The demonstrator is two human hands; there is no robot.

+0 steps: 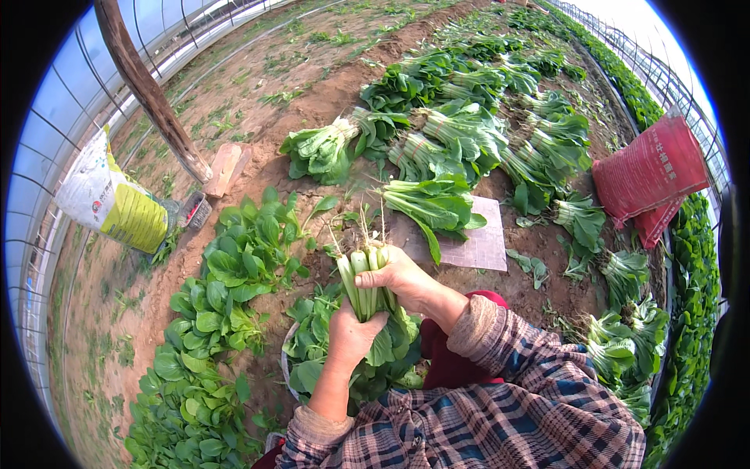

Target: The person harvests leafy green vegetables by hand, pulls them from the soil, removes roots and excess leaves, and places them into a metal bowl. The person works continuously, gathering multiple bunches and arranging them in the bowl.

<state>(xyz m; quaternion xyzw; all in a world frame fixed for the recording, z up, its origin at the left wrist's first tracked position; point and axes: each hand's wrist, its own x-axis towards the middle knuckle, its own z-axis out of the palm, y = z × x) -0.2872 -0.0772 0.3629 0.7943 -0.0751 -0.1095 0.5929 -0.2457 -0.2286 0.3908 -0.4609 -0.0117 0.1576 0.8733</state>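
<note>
Both of my hands grip a small bunch of leafy greens [367, 275], its thin roots pointing away from me. My right hand [404, 280] closes round the pale stalks just below the roots. Lower down, my left hand [349, 337] wraps the stalks where the leaves begin. The leaves hang over a container [287, 357] whose rim shows at the left, with more loose leaves about it. Just beyond my hands, a loose pile of greens [430, 202] rests on a flat pale board [486, 234] on the soil.
Several tied bundles of greens [469, 132] lie ahead and down the right side. A red sack [650, 167] stands at the right. Growing plants [193, 357] fill the left. Beyond them are a wooden post [152, 99], a brick [224, 170], a plastic basket [196, 211] and a white-and-yellow sack [117, 199].
</note>
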